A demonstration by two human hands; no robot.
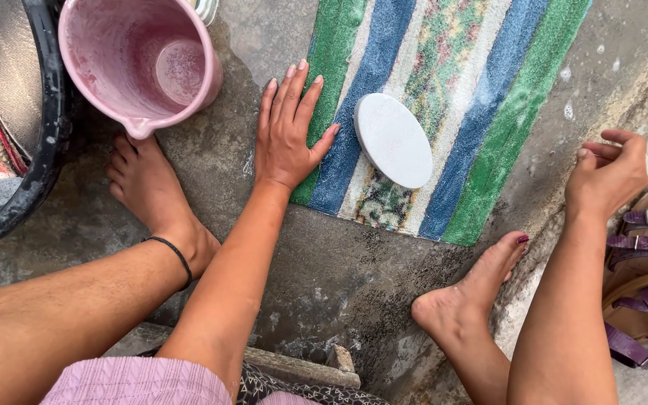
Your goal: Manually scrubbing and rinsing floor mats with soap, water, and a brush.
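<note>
Left hand flat on wet striped rug

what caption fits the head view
Left hand flat on a wet striped mat beside a white oval brush; right hand empty.

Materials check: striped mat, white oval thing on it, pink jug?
Striped mat: looks like woven pile textile, fuzzy and wet, with foam flecks. White oval piece: smooth matte, probably plastic, perhaps a brush back; underside hidden. Pink jug: moulded plastic, dull scuffed finish, soapy film inside. Left hand lies flat on the mat edge.
</note>
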